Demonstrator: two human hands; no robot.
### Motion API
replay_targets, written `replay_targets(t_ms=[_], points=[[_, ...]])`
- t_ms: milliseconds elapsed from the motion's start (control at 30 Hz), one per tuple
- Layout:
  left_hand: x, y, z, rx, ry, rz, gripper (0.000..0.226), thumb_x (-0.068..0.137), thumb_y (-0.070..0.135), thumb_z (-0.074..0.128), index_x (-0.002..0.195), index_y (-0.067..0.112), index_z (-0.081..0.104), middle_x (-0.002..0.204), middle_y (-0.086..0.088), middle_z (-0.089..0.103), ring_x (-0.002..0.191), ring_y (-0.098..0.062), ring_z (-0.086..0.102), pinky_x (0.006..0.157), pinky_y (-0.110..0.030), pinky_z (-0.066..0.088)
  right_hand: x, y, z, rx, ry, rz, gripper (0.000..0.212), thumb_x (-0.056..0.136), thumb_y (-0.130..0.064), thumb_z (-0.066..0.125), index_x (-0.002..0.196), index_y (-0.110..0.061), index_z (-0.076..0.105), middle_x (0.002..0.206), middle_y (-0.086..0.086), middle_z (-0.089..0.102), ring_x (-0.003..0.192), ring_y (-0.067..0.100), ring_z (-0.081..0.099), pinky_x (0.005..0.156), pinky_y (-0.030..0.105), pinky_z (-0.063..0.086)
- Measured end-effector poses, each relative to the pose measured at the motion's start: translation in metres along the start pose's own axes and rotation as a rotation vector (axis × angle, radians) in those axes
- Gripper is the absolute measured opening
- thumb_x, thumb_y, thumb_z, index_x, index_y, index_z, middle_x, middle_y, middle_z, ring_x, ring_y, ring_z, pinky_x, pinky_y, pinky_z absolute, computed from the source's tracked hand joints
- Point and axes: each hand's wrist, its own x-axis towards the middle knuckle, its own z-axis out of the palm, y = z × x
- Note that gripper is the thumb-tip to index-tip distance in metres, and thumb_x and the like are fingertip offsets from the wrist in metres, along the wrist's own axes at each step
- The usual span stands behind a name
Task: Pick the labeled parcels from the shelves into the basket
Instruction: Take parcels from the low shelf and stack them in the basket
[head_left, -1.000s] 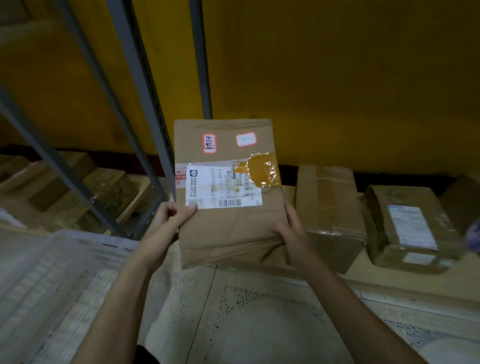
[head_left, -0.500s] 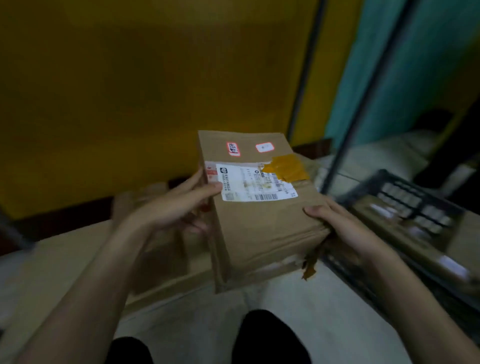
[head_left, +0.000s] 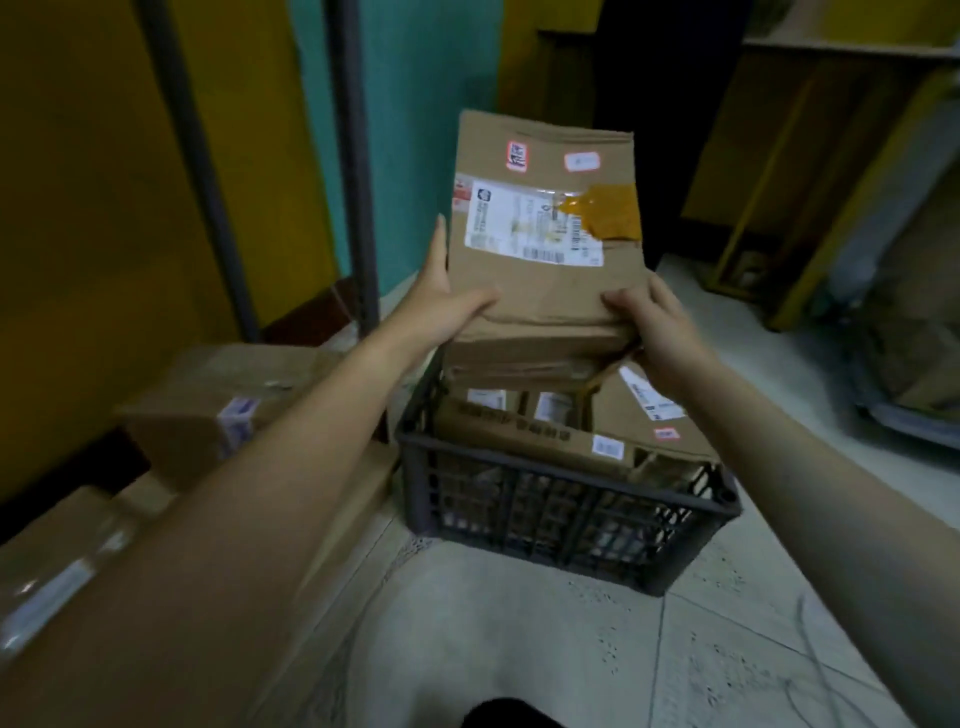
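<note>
Yellow wall, teal wall, pale tiled floor, dim light

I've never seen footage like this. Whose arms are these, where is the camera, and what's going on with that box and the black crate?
There is no machine here. A person wears a wide-angle camera on the head, so you look forward and down along their own two bare arms; that is the only view.

The left hand and right hand each have a grip on the near end of a brown cardboard parcel, which carries a white shipping label and a patch of amber tape. The person holds it just above a black plastic basket that stands on the pale tiled floor. Other labeled parcels already lie inside the basket.

To the left, more cardboard boxes sit low down beside grey shelf posts, with yellow and teal walls behind.
</note>
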Motion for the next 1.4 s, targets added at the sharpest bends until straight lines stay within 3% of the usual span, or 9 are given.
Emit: replay_targets(t_ms=[167,367,500,667,767,933,1067,1267,1400], points=[[0.054,-0.036,0.012,-0.048,-0.123,0.089,0.084,0.09,0.004,0.054,0.148,0.029,-0.001,0.152,0.002,0.027,0.135,-0.015,0.034,0.112,-0.038,0.031,0.03,0.037,0.005,-0.002,0.129,0.053,0.061,0.082,-0.029,0.058,0.138,-0.026,0.036,0.13,0.007,0.052,0.114,0.026,0.053,0.097,0.045,0.047],[0.078,-0.117,0.02,-0.054,-0.139,0.014,0.067,0.091,0.008,0.054,0.146,0.025,0.019,0.145,0.001,0.037,0.125,-0.009,0.04,0.095,-0.021,0.038,0.036,0.115,0.017,-0.012,0.16,0.213,0.056,0.087,-0.03,0.054,0.139,-0.031,0.035,0.133,0.004,0.051,0.114,0.025,0.053,0.096,0.046,0.048],[0.096,-0.138,0.019,-0.027,-0.123,-0.057,0.055,0.094,0.013,0.05,0.144,0.023,0.029,0.141,-0.001,0.041,0.12,-0.011,0.044,0.096,-0.024,0.04,0.051,0.133,0.023,-0.082,0.184,0.293,0.053,0.092,-0.035,0.047,0.142,-0.029,0.03,0.129,0.003,0.048,0.113,0.025,0.05,0.095,0.047,0.047],[0.12,-0.137,0.023,0.08,-0.121,-0.125,0.051,0.094,0.012,0.046,0.143,0.021,0.033,0.141,-0.003,0.043,0.108,-0.012,0.048,0.086,-0.023,0.042,0.071,0.132,0.019,-0.136,0.164,0.372,0.045,0.092,-0.035,0.045,0.135,-0.023,0.038,0.122,0.006,0.048,0.101,0.021,0.047,0.07,0.033,0.046],[0.132,-0.138,0.028,0.116,-0.11,-0.166,0.051,0.095,0.013,0.043,0.144,0.022,0.031,0.14,-0.004,0.044,0.102,-0.012,0.048,0.083,-0.024,0.042,0.082,0.129,0.019,-0.127,0.117,0.435,0.043,0.093,-0.035,0.045,0.134,-0.021,0.039,0.117,0.007,0.049,0.09,0.018,0.05,0.068,0.031,0.047],[0.142,-0.166,0.022,0.166,-0.108,-0.266,0.047,0.098,0.016,0.035,0.144,0.026,0.031,0.125,-0.001,0.052,0.08,-0.012,0.054,0.075,-0.029,0.047,0.103,0.136,0.029,-0.234,0.045,0.415,0.047,0.094,-0.032,0.047,0.138,-0.021,0.036,0.128,0.007,0.048,0.108,0.024,0.048,0.093,0.037,0.045],[0.13,-0.208,0.015,0.205,-0.073,-0.278,0.044,0.099,0.022,0.034,0.143,0.026,0.034,0.137,-0.005,0.049,0.11,-0.019,0.05,0.092,-0.032,0.042,0.109,0.153,0.052,-0.345,0.026,0.383,0.053,0.094,-0.03,0.046,0.144,-0.023,0.029,0.139,0.009,0.044,0.123,0.027,0.045,0.099,0.034,0.038],[0.131,-0.205,0.015,0.252,0.036,-0.189,0.045,0.098,0.017,0.04,0.142,0.018,0.035,0.144,-0.005,0.042,0.127,-0.021,0.041,0.093,-0.023,0.03,0.116,0.162,0.047,-0.254,-0.051,0.387,0.054,0.095,-0.032,0.045,0.145,-0.024,0.026,0.14,0.006,0.042,0.124,0.026,0.043,0.107,0.042,0.035],[0.134,-0.205,0.023,0.403,0.059,-0.16,0.046,0.098,0.018,0.039,0.143,0.016,0.032,0.147,-0.006,0.038,0.13,-0.023,0.039,0.093,-0.023,0.031,0.109,0.182,0.041,-0.203,-0.051,0.397,0.053,0.095,-0.035,0.044,0.144,-0.025,0.026,0.126,0.0,0.045,0.107,0.018,0.048,0.093,0.035,0.042]])
